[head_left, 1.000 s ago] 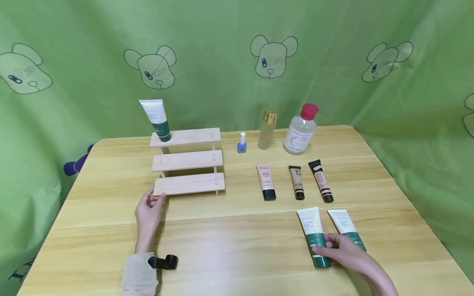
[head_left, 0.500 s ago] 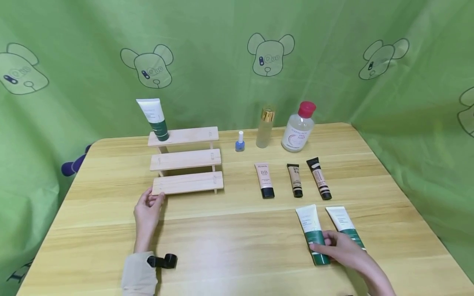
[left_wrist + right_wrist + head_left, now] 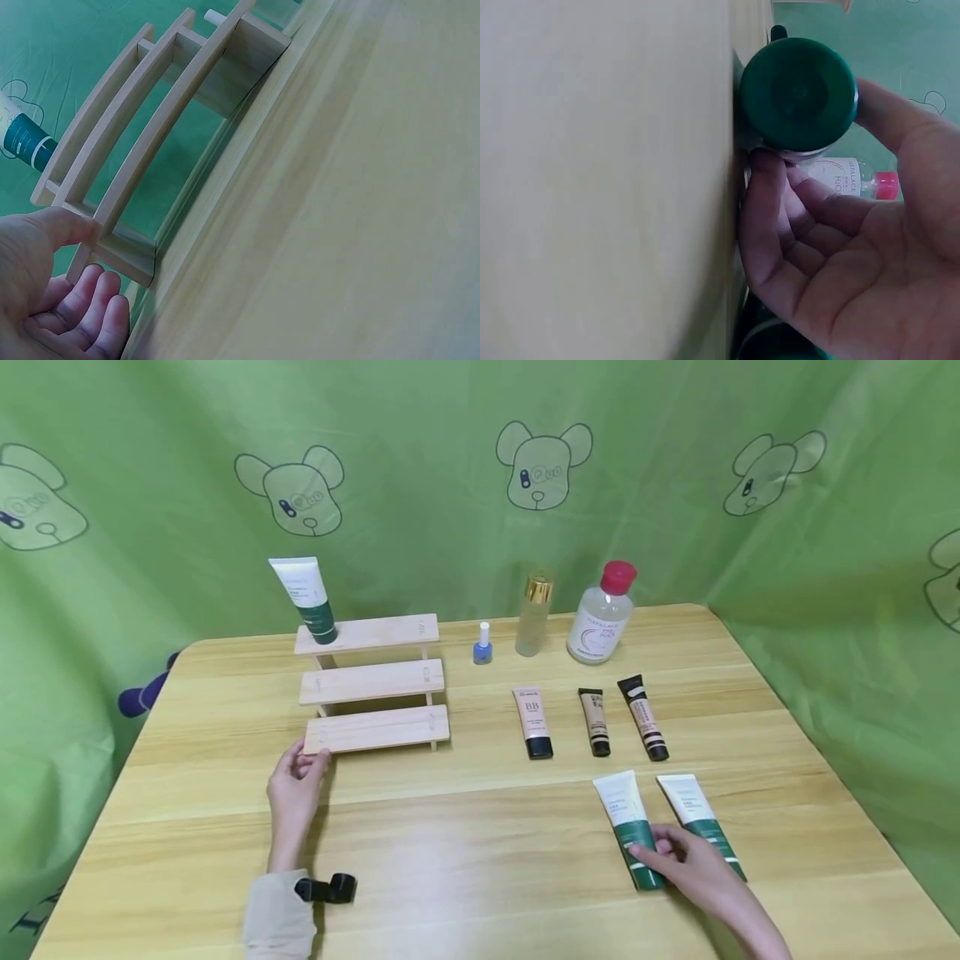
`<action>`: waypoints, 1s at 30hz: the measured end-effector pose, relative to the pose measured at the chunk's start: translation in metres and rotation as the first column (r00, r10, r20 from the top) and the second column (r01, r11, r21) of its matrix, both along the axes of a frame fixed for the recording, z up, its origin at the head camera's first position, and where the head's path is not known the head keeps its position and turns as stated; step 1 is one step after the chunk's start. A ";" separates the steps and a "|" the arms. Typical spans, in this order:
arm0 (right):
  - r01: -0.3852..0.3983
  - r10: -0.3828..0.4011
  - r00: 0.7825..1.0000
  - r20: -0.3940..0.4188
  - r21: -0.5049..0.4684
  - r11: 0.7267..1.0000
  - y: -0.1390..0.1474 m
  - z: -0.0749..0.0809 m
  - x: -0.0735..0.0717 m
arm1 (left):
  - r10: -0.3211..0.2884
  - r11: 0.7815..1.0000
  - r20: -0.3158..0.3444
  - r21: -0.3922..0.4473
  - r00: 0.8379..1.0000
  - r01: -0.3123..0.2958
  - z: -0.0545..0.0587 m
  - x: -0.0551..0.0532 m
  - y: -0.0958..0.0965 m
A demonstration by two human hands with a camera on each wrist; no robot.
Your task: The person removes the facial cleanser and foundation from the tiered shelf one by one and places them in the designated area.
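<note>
At the left, a three-step wooden display stand [image 3: 375,729] rests on the table. My left hand [image 3: 294,793] pinches the left end of its lowest step, thumb on top and curled fingers below, as the left wrist view shows. A white-and-green squeeze tube [image 3: 302,583] stands cap down on the top step's left end. My right hand [image 3: 693,864] grips a second such tube [image 3: 621,802] near its green cap [image 3: 799,94], thumb on one side and fingers on the other. Just right of it lies a third matching tube [image 3: 686,797], partly hidden behind the hand.
Behind my right hand lie a pink BB cream tube [image 3: 532,718] and two slim black-capped tubes [image 3: 595,718]. Farther back stand a blue nail polish bottle [image 3: 482,652], a gold-capped bottle [image 3: 532,627] and a red-capped bottle [image 3: 597,627]. A green curtain [image 3: 420,485] hangs behind the table [image 3: 450,860].
The head view has shifted slightly, so everything sits a little farther left and higher in it. Both hands keep their holds on the stand and the tube.
</note>
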State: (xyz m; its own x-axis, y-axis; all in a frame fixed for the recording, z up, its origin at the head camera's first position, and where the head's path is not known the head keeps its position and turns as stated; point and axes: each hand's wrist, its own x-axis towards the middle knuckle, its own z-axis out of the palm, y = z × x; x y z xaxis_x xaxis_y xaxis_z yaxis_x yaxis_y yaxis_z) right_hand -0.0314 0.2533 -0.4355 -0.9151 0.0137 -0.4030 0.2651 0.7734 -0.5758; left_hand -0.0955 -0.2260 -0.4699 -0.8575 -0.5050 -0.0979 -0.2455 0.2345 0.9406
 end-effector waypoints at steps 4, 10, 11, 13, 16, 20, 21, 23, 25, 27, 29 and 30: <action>-0.027 0.027 1.000 -0.004 -0.012 1.000 0.001 0.002 0.002 | 0.001 1.000 -0.008 -0.002 1.000 -0.001 0.001 0.001 0.000; -0.042 0.042 0.999 0.001 -0.027 0.999 0.004 0.006 0.006 | 0.002 1.000 -0.019 0.001 1.000 -0.002 0.000 0.001 0.000; -0.043 0.043 0.999 -0.003 -0.037 0.998 0.004 0.007 0.006 | 0.002 1.000 -0.017 0.000 1.000 -0.002 0.000 0.000 0.000; -0.038 0.038 0.999 -0.010 -0.043 0.998 0.006 0.007 0.008 | 0.005 1.000 -0.014 -0.001 1.000 -0.005 0.000 0.000 0.000; -0.028 0.027 0.999 -0.019 -0.044 0.999 0.008 0.007 0.009 | 0.009 1.000 -0.013 -0.003 1.000 -0.009 0.001 0.000 0.000; -0.013 0.010 0.999 -0.046 -0.063 0.998 0.007 0.006 0.011 | 0.007 1.000 -0.010 -0.003 1.000 -0.007 0.001 0.001 -0.001; -0.012 0.008 0.998 -0.062 -0.061 0.998 0.007 0.007 0.011 | 0.007 1.000 -0.009 -0.002 1.000 -0.007 0.001 0.001 0.000; -0.009 0.003 0.995 -0.102 -0.060 0.998 0.005 0.008 0.013 | 0.005 1.000 -0.007 -0.002 1.000 -0.005 0.001 0.001 0.000; -0.010 0.003 0.989 -0.148 -0.047 0.999 0.003 0.010 0.013 | 0.007 1.000 -0.008 -0.001 1.000 -0.007 0.001 0.001 0.000; -0.003 -0.003 0.983 -0.184 -0.033 0.999 0.001 0.013 0.014 | 0.006 1.000 -0.008 -0.003 1.000 -0.007 0.001 0.001 0.000; 0.008 -0.015 0.979 -0.205 -0.032 0.999 -0.001 0.015 0.013 | 0.004 1.000 -0.007 -0.004 1.000 -0.004 0.001 0.001 0.001; 0.015 -0.022 0.976 -0.215 -0.035 0.999 -0.002 0.017 0.013 | 0.003 1.000 -0.008 -0.004 1.000 -0.003 0.001 0.001 0.001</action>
State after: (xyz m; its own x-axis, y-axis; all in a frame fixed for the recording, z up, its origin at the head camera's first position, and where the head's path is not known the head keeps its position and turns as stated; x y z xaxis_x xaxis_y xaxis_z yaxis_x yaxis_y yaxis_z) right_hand -0.0182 0.2513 -0.4189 -0.9801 0.0212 -0.1975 0.1464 0.7494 -0.6458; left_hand -0.0941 -0.2253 -0.4685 -0.8569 -0.5077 -0.0891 -0.2387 0.2376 0.9416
